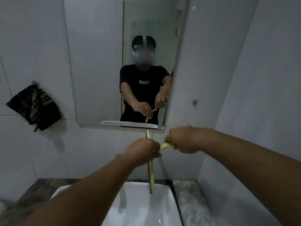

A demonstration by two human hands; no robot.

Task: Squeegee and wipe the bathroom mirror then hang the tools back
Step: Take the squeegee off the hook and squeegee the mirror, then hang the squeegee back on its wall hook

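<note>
A yellow squeegee [151, 175] hangs upright over the sink, its long blade edge vertical just below the mirror [97, 62]. My left hand [143, 152] grips the blade near its middle. My right hand [180, 141] grips the yellow handle, which points right from the blade. A dark striped cloth [35, 106] hangs from a hook on the left wall tiles. A small round hook [195, 102] sits bare on the wall right of the mirror.
A white basin [166, 201] lies below my arms, set in a dark stone counter [32, 193]. The tap is mostly hidden behind my left wrist. A tiled side wall [260, 111] closes in on the right.
</note>
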